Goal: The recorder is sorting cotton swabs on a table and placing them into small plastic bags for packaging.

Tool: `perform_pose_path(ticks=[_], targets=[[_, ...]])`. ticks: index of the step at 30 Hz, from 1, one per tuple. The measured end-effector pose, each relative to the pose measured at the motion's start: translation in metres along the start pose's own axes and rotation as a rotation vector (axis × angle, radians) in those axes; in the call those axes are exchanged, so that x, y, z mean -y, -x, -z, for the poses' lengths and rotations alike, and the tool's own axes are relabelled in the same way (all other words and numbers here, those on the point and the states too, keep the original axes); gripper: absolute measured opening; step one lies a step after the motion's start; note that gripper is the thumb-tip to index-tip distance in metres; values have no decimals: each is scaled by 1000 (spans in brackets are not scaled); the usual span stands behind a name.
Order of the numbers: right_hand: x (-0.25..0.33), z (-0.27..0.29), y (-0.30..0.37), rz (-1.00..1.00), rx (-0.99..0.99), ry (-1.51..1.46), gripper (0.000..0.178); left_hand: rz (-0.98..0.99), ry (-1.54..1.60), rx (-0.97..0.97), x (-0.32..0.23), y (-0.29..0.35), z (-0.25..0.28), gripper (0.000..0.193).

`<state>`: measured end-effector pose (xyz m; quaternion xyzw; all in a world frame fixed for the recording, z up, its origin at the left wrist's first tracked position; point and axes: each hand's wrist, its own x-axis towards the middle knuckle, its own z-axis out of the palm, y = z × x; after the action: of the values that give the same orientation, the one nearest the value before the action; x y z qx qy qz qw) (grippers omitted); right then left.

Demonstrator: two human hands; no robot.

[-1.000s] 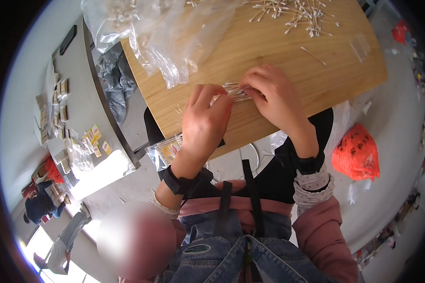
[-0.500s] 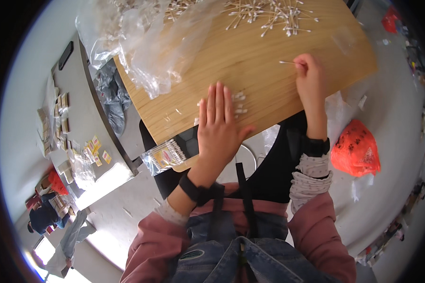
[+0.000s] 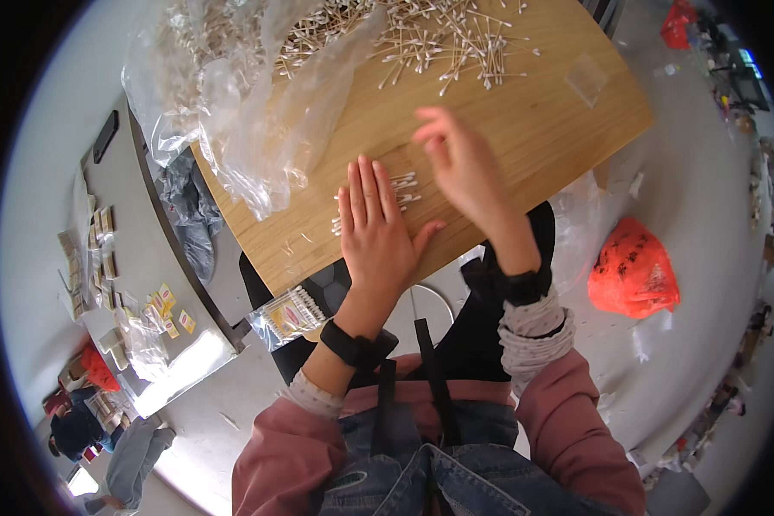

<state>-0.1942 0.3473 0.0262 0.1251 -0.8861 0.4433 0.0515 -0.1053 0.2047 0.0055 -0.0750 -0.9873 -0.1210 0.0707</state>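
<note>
My left hand (image 3: 374,228) lies flat, fingers stretched out and thumb apart, over a small row of cotton swabs (image 3: 404,185) on the wooden table (image 3: 537,125). Swab tips show on both sides of its fingers; the rest is hidden beneath. To the right, my right hand (image 3: 469,163) hovers above the tabletop, slightly blurred, its fingers apart and no swab visible in them. Beyond it, a loose heap of cotton swabs (image 3: 456,43) spreads at the far edge. A large clear plastic bag (image 3: 249,112) full of swabs lies at the far left.
A filled packet of swabs (image 3: 291,314) rests at the table's near left corner. A grey side table (image 3: 138,224) carries small yellow cards (image 3: 162,301) and a phone (image 3: 106,136). A red plastic bag (image 3: 634,268) sits on the right. Two people are at the lower left.
My right hand has moved left toward my left hand, and its fingers have parted; the swab it pinched no longer shows in it. My left hand stays flat on the row.
</note>
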Motion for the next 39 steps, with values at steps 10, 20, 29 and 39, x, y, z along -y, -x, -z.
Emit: perform_pose_path(ticks=[10,20,29,39], targets=[[-76,74,-55,165,-223,514,26,-15,54,122,-3,35,20,114],[-3,-5,-12,337,-69,353,8,8,81,73,-5,17,12,113],[3,1,-15,320,-85,143,12,41,269,-206,38,9,53,56],[12,-2,-12,408,64,246,13,-98,475,-90,50,-76,27,51]])
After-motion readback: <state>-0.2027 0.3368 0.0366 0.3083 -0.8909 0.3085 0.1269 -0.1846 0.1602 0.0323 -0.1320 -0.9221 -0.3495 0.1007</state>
